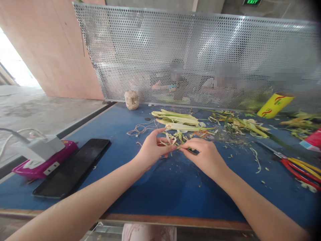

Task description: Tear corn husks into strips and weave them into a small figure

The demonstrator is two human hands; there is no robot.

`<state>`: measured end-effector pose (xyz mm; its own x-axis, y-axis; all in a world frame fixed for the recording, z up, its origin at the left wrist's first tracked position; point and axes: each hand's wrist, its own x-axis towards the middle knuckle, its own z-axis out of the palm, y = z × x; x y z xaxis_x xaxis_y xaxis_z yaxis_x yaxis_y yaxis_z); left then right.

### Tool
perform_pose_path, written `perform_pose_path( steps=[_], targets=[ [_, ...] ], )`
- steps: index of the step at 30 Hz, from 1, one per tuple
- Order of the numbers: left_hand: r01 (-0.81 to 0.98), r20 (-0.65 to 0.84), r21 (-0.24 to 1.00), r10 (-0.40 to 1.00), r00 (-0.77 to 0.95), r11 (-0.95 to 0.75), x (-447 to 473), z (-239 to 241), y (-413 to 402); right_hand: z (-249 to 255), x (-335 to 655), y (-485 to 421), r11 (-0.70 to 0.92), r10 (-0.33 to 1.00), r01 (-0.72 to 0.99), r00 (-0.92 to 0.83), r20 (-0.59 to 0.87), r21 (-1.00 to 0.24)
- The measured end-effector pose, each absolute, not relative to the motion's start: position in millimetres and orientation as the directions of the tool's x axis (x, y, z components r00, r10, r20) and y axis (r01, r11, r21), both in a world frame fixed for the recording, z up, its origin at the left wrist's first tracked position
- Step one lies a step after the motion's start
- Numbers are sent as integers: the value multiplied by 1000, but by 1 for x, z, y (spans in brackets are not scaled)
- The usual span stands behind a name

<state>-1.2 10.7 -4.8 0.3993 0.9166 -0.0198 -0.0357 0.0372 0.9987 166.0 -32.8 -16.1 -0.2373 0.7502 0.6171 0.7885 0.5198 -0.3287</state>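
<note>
My left hand and my right hand meet over the middle of the blue table. Both pinch a small bundle of thin pale green leaf strips between thumb and fingers. The strips lie just above the tabletop, between the two hands. Just beyond them lies a pile of long pale green leaves. Loose string curls to the left of that pile.
A black phone and a pink power strip with a white charger lie at the left. Red and yellow scissors lie at the right, near leaf scraps and a yellow cup. A perforated metal screen stands behind, with people beyond it.
</note>
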Motion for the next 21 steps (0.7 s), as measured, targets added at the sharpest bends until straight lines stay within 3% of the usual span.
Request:
perform_pose_path(
  steps=[7, 14, 21],
  targets=[
    [-51, -4, 998, 909, 418, 28, -1, -9, 12, -19, 167, -30, 536, 768, 777, -285, 574, -331],
    [-45, -8, 999, 909, 416, 30, 0, -8, 11, -16, 170, -28, 561, 753, 788, -358, 552, -255],
    [-32, -21, 999, 920, 392, 36, -1, -8, 14, -20, 170, -27, 543, 747, 798, -318, 583, -262]
  ],
)
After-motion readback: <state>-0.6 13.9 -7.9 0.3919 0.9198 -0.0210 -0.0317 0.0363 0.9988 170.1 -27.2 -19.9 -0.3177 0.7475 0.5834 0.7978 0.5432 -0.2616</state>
